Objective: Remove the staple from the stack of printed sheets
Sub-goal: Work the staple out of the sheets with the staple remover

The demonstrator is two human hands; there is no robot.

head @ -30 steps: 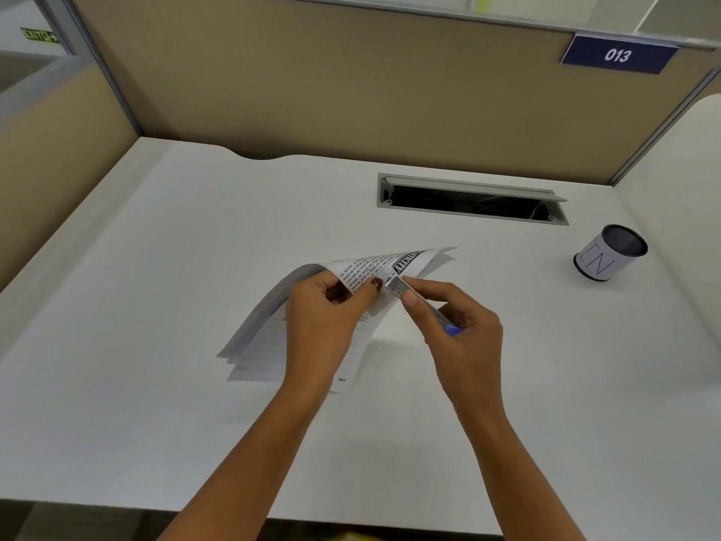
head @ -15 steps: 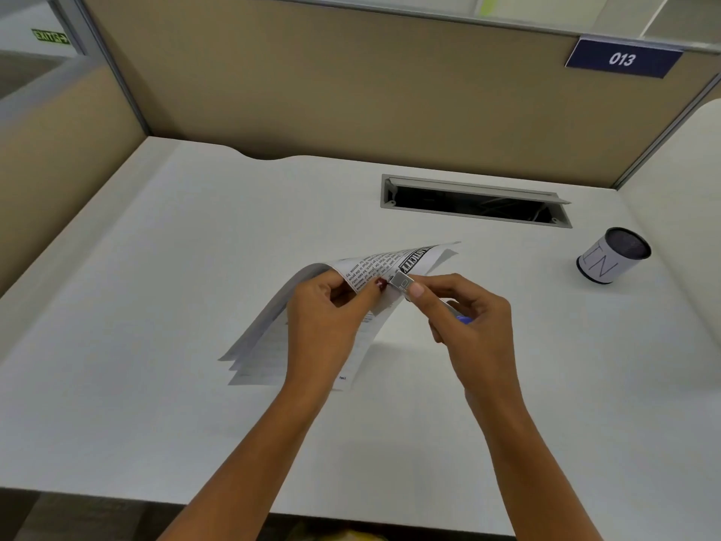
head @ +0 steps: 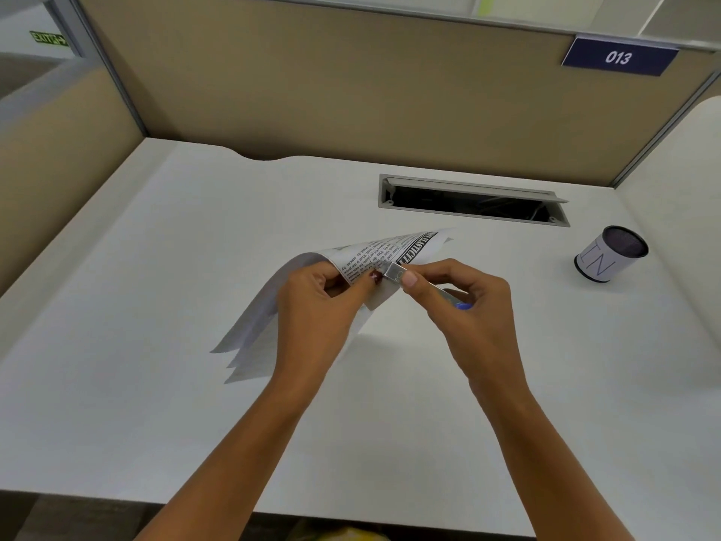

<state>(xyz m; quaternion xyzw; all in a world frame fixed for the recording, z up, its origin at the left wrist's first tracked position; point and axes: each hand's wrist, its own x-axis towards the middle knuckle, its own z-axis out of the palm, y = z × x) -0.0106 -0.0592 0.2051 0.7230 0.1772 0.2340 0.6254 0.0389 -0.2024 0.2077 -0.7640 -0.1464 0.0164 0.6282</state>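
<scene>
A stack of printed sheets (head: 257,326) is held up off the white desk (head: 156,384), its top corner curled over so the black print faces me. My left hand (head: 316,306) pinches that corner between thumb and fingers. My right hand (head: 468,310) grips a small metal staple remover (head: 396,273) with a blue end, and its silver tip presses against the paper corner right beside my left thumb. The staple itself is hidden under the tool tip.
A round mesh pen cup (head: 610,257) with a white paper label stands at the right. A rectangular cable slot (head: 472,201) is cut into the desk behind the sheets. Beige partition walls (head: 351,91) close in the back and both sides.
My right hand has lifted slightly and turned at the wrist, keeping the tool tip on the paper corner. My left hand and the sheets have barely moved.
</scene>
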